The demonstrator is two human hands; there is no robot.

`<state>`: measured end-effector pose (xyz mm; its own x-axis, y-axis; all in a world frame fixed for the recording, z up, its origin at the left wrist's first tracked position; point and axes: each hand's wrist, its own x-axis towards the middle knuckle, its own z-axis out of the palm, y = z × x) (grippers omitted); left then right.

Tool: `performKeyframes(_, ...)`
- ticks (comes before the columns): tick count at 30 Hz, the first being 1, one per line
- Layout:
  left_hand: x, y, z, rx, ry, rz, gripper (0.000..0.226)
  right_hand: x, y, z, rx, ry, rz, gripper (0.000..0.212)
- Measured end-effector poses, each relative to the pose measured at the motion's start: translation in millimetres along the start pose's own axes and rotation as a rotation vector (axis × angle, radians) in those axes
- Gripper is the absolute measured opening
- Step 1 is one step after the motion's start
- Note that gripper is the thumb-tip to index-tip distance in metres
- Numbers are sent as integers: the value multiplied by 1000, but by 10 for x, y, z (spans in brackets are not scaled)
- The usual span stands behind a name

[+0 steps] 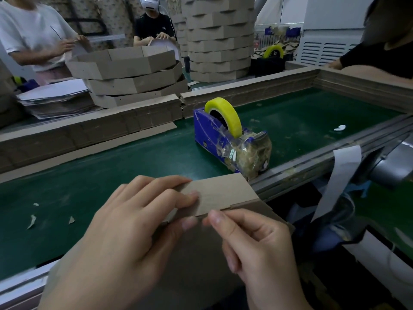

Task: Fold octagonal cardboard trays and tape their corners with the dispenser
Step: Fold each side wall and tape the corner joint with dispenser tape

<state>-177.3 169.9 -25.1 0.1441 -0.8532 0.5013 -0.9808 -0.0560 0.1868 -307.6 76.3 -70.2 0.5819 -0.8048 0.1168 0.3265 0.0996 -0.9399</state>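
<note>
Nearest the camera, a tray [221,191] is held at the near edge of the belt [100,171], one wall folded upright and facing away. The left hand [134,220] is wrapped on that wall: its fingers are laid over the outer face and its thumb is set under the lower edge, so the wall is clamped. The right hand [252,240] is closed in a pinch at the seam where the next wall meets it, thumb tip touching the card just beside the left thumb. Whether a piece of tape is already held in that pinch cannot be told. The corner to be taped is thus found between the two thumbs, directly at the grip.

Beyond the tray, ahead and a little to the right, the dispenser [214,135] is seen on the belt, near the tray's far corner but apart from it. Its long axis is run from far left to near right, with the taped-over cutter end turned toward the right hand, which is judged the nearer one for a reach. The roll [232,117] is seated upright in it.

Farther off, behind a low cardboard wall, a stack [129,72] of folded trays is piled.
</note>
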Motion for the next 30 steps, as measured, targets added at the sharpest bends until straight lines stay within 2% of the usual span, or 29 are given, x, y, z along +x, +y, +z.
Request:
performKeyframes(7, -20, 32, -17, -60, -5, -36, 23, -36, -17, 22, -27, 64, 89, 25)
performKeyframes(10, -25, 35, -37, -64, 0, -36, 17, -35, -26, 7, -34, 44, 134, 37)
performKeyframes(14, -17, 20, -64, 5, -77, 33, 28, -48, -81, -50, -77, -54, 172, 37)
performKeyframes(17, -30, 25, -96, -10, -98, 3, 32, -47, -100, -92, -75, -132, 208, 33)
performKeyframes(19, -29, 54, -120, -48, -99, -35, 33, -42, -106, -100, -83, -155, 211, 40)
performKeyframes(25, 63, 227, 12, 88, 81, -125, 29, -35, -89, -69, -96, -191, 225, 40)
performKeyframes(30, 59, 179, 26, 37, 116, -86, 32, -9, -133, -115, -164, -237, 212, 32)
